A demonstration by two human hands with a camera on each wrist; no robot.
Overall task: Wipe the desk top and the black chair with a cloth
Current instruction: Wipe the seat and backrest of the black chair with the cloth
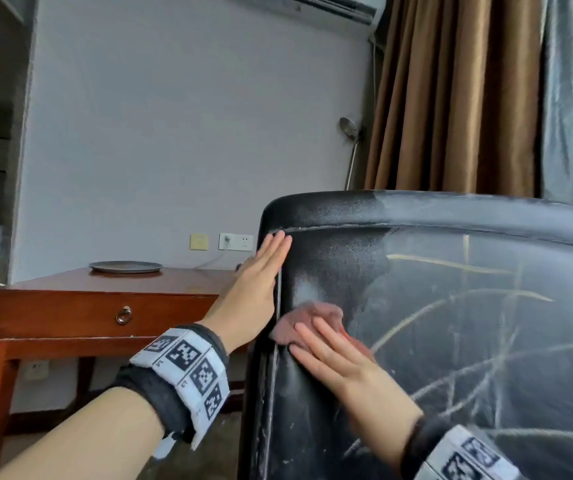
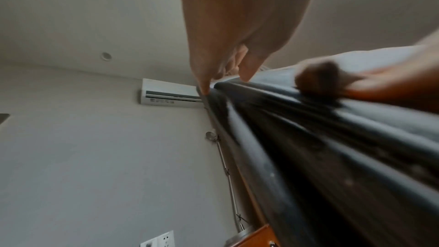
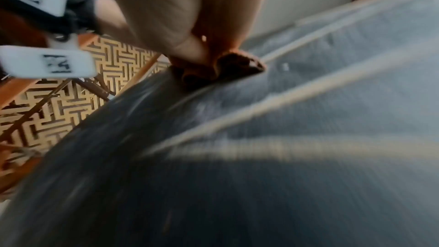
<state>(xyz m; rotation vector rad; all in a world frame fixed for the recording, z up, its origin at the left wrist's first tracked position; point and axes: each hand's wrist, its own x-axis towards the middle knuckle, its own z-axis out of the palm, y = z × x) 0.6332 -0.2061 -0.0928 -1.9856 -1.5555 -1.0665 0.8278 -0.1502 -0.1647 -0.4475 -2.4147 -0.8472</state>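
The black chair (image 1: pixel 416 306) shows its back to me, dusty and streaked with pale chalk-like lines on the right, darker on the left. My left hand (image 1: pixel 261 268) lies flat with straight fingers against the chair's left edge, near the top corner. My right hand (image 1: pixel 326 351) presses a pinkish-brown cloth (image 1: pixel 299 320) flat on the chair back beside the left seam. In the left wrist view the cloth (image 2: pixel 318 80) sits bunched under the right hand's fingers on the chair (image 2: pixel 332 147). The right wrist view shows the cloth (image 3: pixel 228 67) under the fingers, blurred.
A wooden desk (image 1: pixel 105 306) with one drawer stands left of the chair, a round dark plate (image 1: pixel 126 266) on its top. Brown curtains (image 1: pixel 451 98) and a floor lamp (image 1: pixel 351 140) are behind the chair. Wall sockets (image 1: pixel 236 242) sit above the desk.
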